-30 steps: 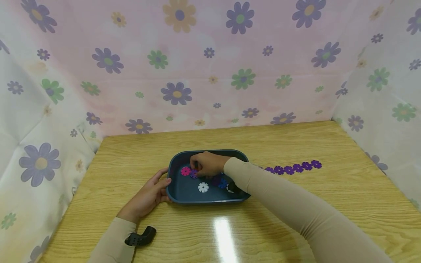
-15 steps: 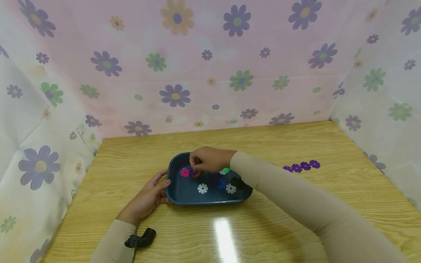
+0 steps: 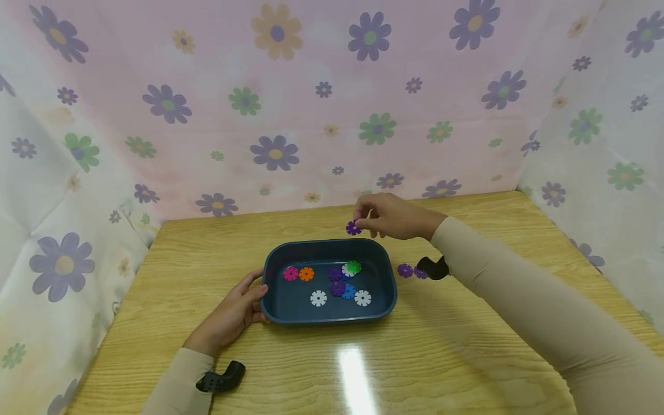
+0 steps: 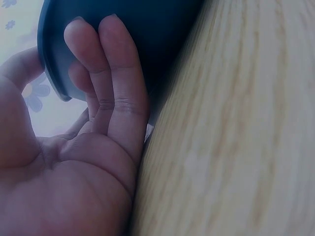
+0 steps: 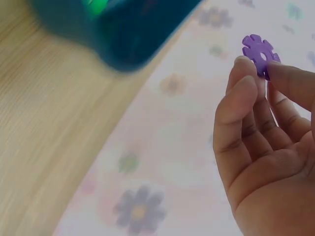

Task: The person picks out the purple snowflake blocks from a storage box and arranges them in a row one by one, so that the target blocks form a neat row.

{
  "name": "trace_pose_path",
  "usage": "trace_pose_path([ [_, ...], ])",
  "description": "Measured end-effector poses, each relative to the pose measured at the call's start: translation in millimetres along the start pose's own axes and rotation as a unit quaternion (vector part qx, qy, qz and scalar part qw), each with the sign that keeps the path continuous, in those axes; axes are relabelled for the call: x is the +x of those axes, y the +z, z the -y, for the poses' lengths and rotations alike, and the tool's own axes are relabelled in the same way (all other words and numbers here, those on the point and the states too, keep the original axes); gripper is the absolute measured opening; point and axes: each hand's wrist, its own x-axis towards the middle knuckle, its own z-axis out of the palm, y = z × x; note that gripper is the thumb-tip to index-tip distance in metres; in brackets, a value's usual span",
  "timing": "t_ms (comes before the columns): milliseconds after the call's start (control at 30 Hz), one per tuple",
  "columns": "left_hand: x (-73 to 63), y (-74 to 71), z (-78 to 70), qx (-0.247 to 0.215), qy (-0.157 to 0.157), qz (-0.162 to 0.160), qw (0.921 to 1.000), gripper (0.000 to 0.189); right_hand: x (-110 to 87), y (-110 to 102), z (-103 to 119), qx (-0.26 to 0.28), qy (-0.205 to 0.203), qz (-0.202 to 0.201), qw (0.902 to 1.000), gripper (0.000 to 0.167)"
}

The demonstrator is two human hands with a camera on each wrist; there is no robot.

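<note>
My right hand (image 3: pixel 391 216) pinches a purple notched plastic disc (image 3: pixel 354 228) between thumb and fingertips, above the far rim of a dark blue tray (image 3: pixel 280 308). The right wrist view shows the same purple disc (image 5: pixel 260 53) with its centre hole. My left hand (image 3: pixel 238 305) grips the tray's left end, thumb over the rim and fingers against the outer wall (image 4: pixel 162 34). Inside the tray lie a pink disc (image 3: pixel 291 274), an orange disc (image 3: pixel 306 274), a green disc (image 3: pixel 354 267) and several white, blue and purple ones.
Right of the tray, purple discs (image 3: pixel 405 270) lie on the wooden table (image 3: pixel 290 369), partly hidden behind the right forearm and its black wrist camera (image 3: pixel 434 268). A flower-printed cloth (image 3: pixel 311 115) rises behind the table and along both sides.
My right hand has lifted a purple disc out of the tray and moved up and right, past the far rim. The orange disc is uncovered now. My left hand stays on the tray.
</note>
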Motion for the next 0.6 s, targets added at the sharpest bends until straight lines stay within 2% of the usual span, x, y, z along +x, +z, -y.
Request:
trace_pose_path([
  [133,-0.8,-1.1,-0.2,0.002,0.001,0.000,1.0000,0.064,-19.6,-15.7,-25.5,0.001,0.033,-0.037,0.9988,0.009],
  [300,0.2,-0.4,0.2,0.004,-0.002,-0.002,1.0000,0.065,-51.0,-30.7,-59.7,-0.019,0.071,-0.066,0.9951,0.014],
  [600,1.1,0.4,1.2,0.003,-0.002,-0.002,1.0000,0.065,-105.3,-41.7,-122.1,-0.031,0.136,-0.104,0.9848,0.020],
])
